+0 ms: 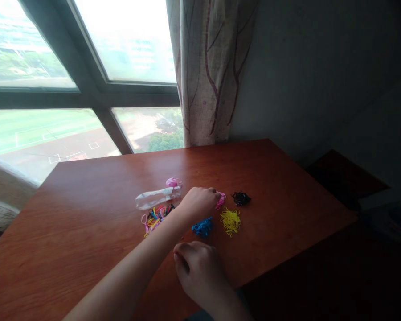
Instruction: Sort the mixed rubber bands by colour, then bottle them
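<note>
Saw a broad wooden table (87, 267), reddish-brown and smooth, glossy toward the window (143, 49). Saw the left hand (198, 201) stretched over its middle, back upward and fingers bent down at a pink heap (221, 200) of thin loops — touching or just above, could not tell which. Could not tell, either, the spread or pinch of those half-hidden fingertips. Found the right hand (202, 269) curled by the near edge, thumb and forefinger pressed together at the tips; could not tell of anything held between. Just past it, toward the table's middle, noted a blue heap (202, 227), dense and tangled. Toward the right edge, saw a yellow heap (231, 221), loose and curly, and nearer the far right corner a black heap (241, 198), compact and shiny. Left of these, made out a mixed heap (154, 218) of bright and dark loops, partly covered by the left forearm (143, 265). Behind that, found a clear bottle (150, 199) on its side, round-bottomed, neck toward the right edge — a smooth pink bundle (173, 182) just beyond. Past the far edge, saw a cloth curtain (207, 67) in soft folds, printed with branching lines.
</note>
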